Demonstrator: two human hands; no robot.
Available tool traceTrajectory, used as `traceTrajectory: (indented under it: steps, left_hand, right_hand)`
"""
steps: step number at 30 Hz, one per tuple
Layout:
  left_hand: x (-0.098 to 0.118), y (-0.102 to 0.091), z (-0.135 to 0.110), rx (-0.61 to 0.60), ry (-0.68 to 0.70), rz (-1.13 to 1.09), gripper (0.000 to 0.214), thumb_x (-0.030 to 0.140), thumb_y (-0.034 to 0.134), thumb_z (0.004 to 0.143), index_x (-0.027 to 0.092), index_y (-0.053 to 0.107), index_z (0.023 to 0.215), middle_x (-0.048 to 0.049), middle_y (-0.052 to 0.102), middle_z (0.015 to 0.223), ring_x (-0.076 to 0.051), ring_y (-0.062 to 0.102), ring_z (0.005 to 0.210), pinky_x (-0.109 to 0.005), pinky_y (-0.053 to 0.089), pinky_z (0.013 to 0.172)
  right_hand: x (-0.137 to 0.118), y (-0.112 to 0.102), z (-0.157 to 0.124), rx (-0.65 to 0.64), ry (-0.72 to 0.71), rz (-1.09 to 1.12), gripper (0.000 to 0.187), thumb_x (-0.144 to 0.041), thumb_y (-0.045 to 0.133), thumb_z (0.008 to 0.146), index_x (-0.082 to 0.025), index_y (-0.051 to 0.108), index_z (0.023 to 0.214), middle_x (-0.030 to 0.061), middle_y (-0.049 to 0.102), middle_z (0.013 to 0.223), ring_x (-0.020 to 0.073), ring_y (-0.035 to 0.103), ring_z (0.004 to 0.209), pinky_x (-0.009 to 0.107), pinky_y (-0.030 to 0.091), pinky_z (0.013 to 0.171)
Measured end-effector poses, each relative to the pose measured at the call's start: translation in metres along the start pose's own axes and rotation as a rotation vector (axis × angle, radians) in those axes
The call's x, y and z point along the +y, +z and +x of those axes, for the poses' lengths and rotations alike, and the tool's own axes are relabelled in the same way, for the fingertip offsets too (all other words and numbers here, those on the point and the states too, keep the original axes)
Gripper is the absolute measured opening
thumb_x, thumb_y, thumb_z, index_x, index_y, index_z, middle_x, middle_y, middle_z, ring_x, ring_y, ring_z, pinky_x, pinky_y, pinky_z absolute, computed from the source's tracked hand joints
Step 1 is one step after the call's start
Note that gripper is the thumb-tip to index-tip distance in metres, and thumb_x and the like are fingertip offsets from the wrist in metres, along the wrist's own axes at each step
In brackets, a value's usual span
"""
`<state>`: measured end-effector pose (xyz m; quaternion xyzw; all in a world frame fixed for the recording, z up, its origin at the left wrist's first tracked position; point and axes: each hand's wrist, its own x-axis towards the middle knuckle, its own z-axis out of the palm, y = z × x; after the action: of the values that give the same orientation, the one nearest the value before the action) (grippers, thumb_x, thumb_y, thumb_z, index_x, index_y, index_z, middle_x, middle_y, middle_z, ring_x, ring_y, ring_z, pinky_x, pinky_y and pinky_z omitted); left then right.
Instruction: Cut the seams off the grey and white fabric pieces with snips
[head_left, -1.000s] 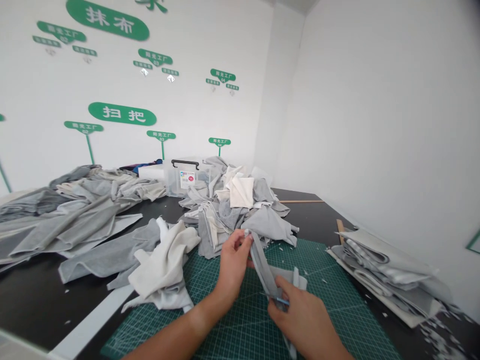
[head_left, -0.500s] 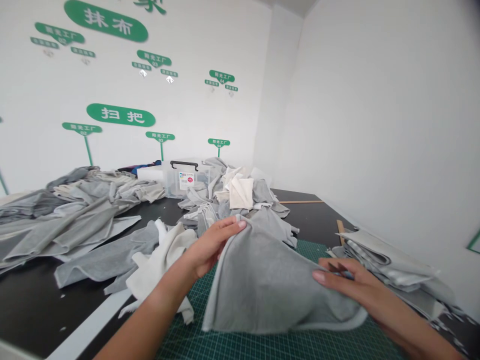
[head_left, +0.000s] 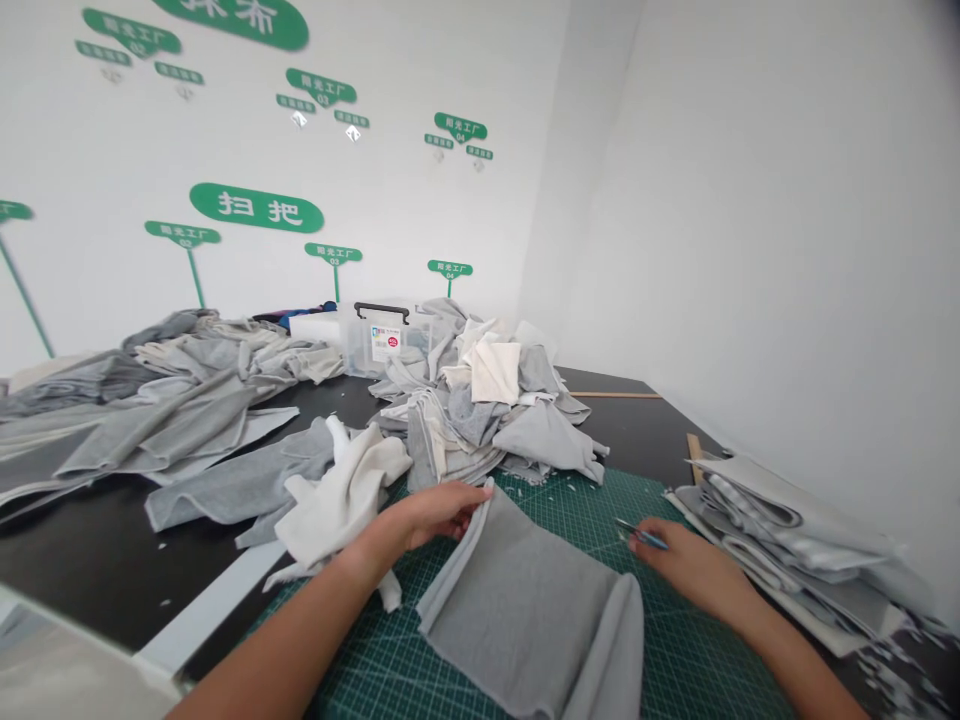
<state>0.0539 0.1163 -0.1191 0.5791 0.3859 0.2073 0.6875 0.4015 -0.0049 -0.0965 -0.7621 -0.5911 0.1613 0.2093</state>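
The right grip [head_left: 681, 560], curled round a blue tool [head_left: 652, 540], is drawn rightward off the cloth [head_left: 529, 590], pinched at its far corner by the left grip [head_left: 441, 512].

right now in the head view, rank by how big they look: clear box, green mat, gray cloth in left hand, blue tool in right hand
1. Green mat, partly covered
2. Gray cloth
3. Clear box
4. Blue tool

White walls [head_left: 750, 200] meeting in a corner, green Chinese signs [head_left: 256, 208], black tabletop [head_left: 90, 580], seemingly soft daylight
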Motion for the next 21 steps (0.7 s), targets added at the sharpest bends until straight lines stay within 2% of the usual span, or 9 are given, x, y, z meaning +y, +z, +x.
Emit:
traceTrajectory:
  steps: [2, 4, 6, 8, 11, 14, 17, 21]
  left_hand:
    - [-0.002, 0.001, 0.000, -0.071, 0.026, -0.012, 0.048, 0.062, 0.074, 0.075, 0.017, 0.067, 0.091, -0.0030, 0.062, 0.086, -0.014, 0.052, 0.075, -0.025, 0.041, 0.069]
    - [0.000, 0.004, -0.004, -0.117, 0.055, 0.008, 0.047, 0.060, 0.072, 0.077, 0.018, 0.069, 0.097, -0.0049, 0.064, 0.095, -0.016, 0.055, 0.083, -0.026, 0.042, 0.074]
    - [0.002, 0.009, -0.009, -0.123, 0.098, 0.044, 0.046, 0.060, 0.070, 0.079, 0.018, 0.069, 0.097, -0.0034, 0.063, 0.091, -0.016, 0.053, 0.080, -0.025, 0.041, 0.071]
    - [0.003, 0.017, -0.012, -0.094, 0.178, 0.111, 0.046, 0.061, 0.068, 0.080, 0.018, 0.069, 0.093, -0.0002, 0.059, 0.080, -0.013, 0.049, 0.072, -0.023, 0.037, 0.065]
    - [0.001, 0.030, -0.013, -0.050, 0.349, 0.224, 0.045, 0.060, 0.065, 0.083, 0.016, 0.067, 0.088, 0.0029, 0.051, 0.070, -0.011, 0.041, 0.065, -0.022, 0.031, 0.060]
    - [-0.002, 0.039, -0.011, 0.031, 0.485, 0.305, 0.044, 0.059, 0.065, 0.084, 0.015, 0.067, 0.088, 0.0036, 0.049, 0.068, -0.010, 0.039, 0.063, -0.021, 0.030, 0.060]
    - [-0.003, 0.042, -0.010, 0.086, 0.525, 0.363, 0.043, 0.058, 0.064, 0.086, 0.015, 0.069, 0.090, 0.0033, 0.048, 0.067, -0.010, 0.039, 0.062, -0.021, 0.029, 0.058]
    - [0.000, 0.046, -0.011, 0.039, 0.557, 0.354, 0.043, 0.055, 0.055, 0.092, 0.014, 0.068, 0.093, 0.0004, 0.056, 0.073, -0.012, 0.046, 0.066, -0.022, 0.034, 0.062]
  right_hand:
    - [-0.007, 0.003, 0.002, 0.006, -0.058, -0.009, 0.035, -0.056, 0.061, 0.084, -0.022, 0.069, 0.082, 0.0037, 0.069, 0.078, 0.0257, 0.064, 0.081, 0.028, 0.044, 0.071]
    - [-0.028, 0.010, -0.001, -0.038, -0.158, 0.079, 0.039, -0.057, 0.055, 0.089, -0.021, 0.069, 0.086, 0.0028, 0.068, 0.083, 0.0242, 0.062, 0.083, 0.028, 0.043, 0.073]
    - [-0.056, 0.020, -0.008, -0.101, -0.251, 0.203, 0.043, -0.058, 0.053, 0.092, -0.019, 0.069, 0.090, 0.0024, 0.067, 0.088, 0.0224, 0.059, 0.084, 0.027, 0.041, 0.073]
    - [-0.084, 0.033, -0.016, -0.149, -0.277, 0.323, 0.044, -0.059, 0.056, 0.091, -0.018, 0.069, 0.091, 0.0019, 0.064, 0.087, 0.0195, 0.056, 0.081, 0.025, 0.040, 0.070]
    - [-0.110, 0.051, -0.020, -0.264, -0.163, 0.487, 0.048, -0.064, 0.056, 0.090, -0.017, 0.067, 0.095, -0.0034, 0.047, 0.062, 0.0120, 0.039, 0.056, 0.022, 0.028, 0.051]
    - [-0.118, 0.063, -0.018, -0.293, -0.058, 0.571, 0.045, -0.061, 0.060, 0.087, -0.016, 0.065, 0.090, -0.0071, 0.030, 0.054, 0.0094, 0.026, 0.048, 0.023, 0.018, 0.045]
    - [-0.118, 0.068, -0.015, -0.210, -0.035, 0.622, 0.038, -0.054, 0.063, 0.086, -0.016, 0.062, 0.083, -0.0073, 0.030, 0.053, 0.0086, 0.026, 0.047, 0.023, 0.017, 0.045]
    - [-0.118, 0.069, -0.016, -0.140, -0.047, 0.649, 0.037, -0.054, 0.058, 0.087, -0.018, 0.060, 0.083, -0.0072, 0.032, 0.053, 0.0100, 0.028, 0.048, 0.022, 0.020, 0.046]
